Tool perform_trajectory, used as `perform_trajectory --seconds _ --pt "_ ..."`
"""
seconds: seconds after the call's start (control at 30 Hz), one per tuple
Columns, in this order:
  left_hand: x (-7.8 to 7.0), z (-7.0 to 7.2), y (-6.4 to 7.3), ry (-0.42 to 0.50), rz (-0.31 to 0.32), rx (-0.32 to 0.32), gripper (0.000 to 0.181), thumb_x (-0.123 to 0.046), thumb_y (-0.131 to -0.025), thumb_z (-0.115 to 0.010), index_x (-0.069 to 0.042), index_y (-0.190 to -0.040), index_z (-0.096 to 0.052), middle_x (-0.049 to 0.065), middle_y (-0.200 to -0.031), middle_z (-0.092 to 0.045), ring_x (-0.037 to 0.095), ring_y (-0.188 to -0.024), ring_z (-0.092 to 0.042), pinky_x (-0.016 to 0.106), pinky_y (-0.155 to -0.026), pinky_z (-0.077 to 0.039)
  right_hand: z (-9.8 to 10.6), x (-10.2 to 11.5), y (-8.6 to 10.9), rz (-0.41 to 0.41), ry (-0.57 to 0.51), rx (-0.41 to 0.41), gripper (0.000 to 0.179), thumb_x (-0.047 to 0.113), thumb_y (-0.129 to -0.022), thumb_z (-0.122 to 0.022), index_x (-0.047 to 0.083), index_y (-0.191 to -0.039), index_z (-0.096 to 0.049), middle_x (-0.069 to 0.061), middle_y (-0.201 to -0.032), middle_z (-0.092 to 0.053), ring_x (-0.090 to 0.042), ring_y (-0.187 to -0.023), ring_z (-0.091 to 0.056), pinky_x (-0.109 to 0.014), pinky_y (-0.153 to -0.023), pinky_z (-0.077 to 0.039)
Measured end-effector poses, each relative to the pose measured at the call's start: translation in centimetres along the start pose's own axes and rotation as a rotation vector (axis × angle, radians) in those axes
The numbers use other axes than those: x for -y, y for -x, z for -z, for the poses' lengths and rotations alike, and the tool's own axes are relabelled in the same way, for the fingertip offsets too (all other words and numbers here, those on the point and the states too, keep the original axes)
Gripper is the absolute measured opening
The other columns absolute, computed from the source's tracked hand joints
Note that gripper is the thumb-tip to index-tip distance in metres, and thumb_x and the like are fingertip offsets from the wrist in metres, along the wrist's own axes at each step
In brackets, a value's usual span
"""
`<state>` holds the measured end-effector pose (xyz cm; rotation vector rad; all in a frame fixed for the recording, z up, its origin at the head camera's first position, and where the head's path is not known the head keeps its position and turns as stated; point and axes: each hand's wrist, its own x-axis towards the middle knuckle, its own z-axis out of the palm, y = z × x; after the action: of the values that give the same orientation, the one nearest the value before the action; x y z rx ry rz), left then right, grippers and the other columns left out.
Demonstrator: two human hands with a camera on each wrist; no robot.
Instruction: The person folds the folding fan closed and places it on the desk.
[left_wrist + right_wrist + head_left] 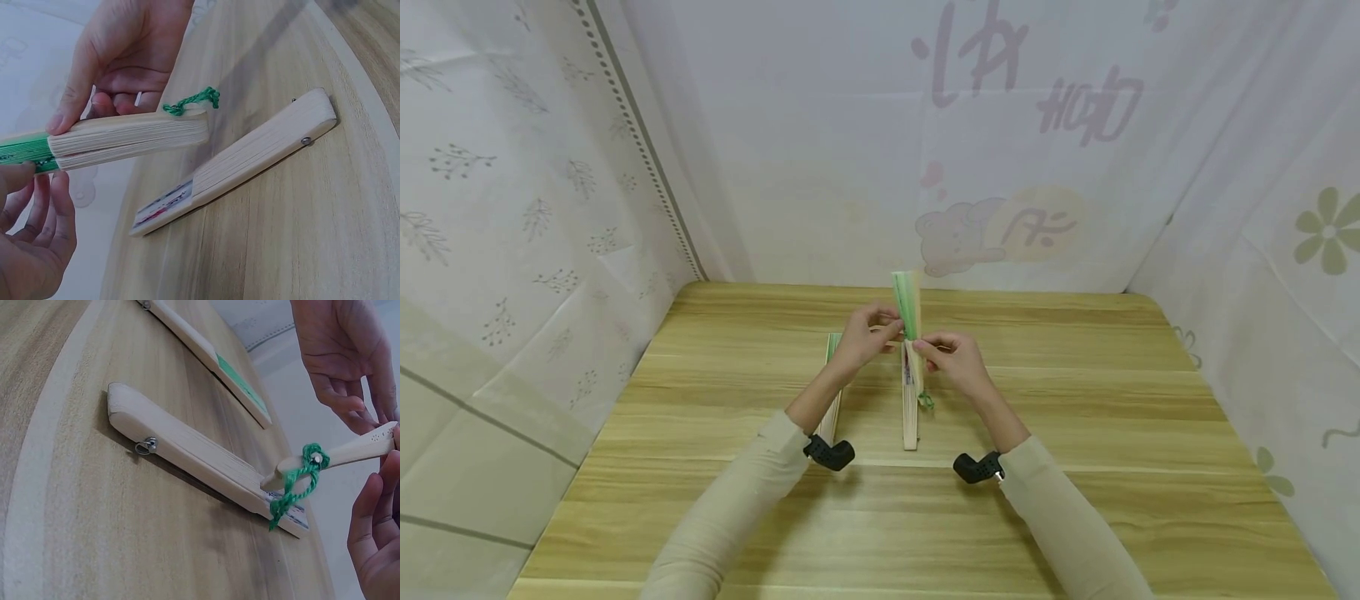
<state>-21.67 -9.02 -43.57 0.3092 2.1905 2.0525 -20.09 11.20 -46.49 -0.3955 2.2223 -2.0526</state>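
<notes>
My left hand [871, 333] and right hand [957, 358] pinch a folding fan [907, 304] above the middle of the table. Its folds are pressed nearly together, with green paper at the far end and pale wooden ribs at the near end. A green cord [306, 475] hangs from its pivot. In the left wrist view, the left thumb lies on the green paper and the right thumb presses where paper meets ribs. Below lies a second folded fan [262, 150] with printed paper and a metal pivot. A third folded fan [240, 384] with green paper lies left of it.
The wood-grain table [1075, 417] spreads around both arms. Pale printed cloth [820, 167] hangs behind it and at both sides. Each wrist carries a black camera [831, 454].
</notes>
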Motion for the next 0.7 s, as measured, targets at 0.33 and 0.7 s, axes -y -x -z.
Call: perform_trajectory --seconds 0.33,0.7 --pt "0.20 0.06 0.24 0.005 0.023 0.052 0.034 -0.017 -0.100 -0.069 0.003 -0.127 -0.060 0.021 -0.118 -0.061 0.042 -0.105 -0.066 0.059 -0.088 -0.052 -0.05 -0.33 0.13 -0.018 -0.030 -0.021 0.024 0.016 -0.098 -0.072 -0.007 -0.104 -0.073 -0.011 -0.092 -0.066 -0.017 -0.070 -0.058 -0.028 -0.069 -0.054" --pt "0.33 0.02 0.12 -0.047 0.001 0.023 0.035 -0.018 -0.099 -0.070 0.003 -0.126 -0.061 0.018 -0.115 -0.061 0.033 -0.098 -0.069 0.057 -0.086 -0.054 -0.28 -0.22 0.21 -0.026 -0.043 -0.036 0.025 0.015 -0.099 -0.070 -0.009 -0.107 -0.073 -0.014 -0.091 -0.065 -0.017 -0.071 -0.059 -0.028 -0.068 -0.055"
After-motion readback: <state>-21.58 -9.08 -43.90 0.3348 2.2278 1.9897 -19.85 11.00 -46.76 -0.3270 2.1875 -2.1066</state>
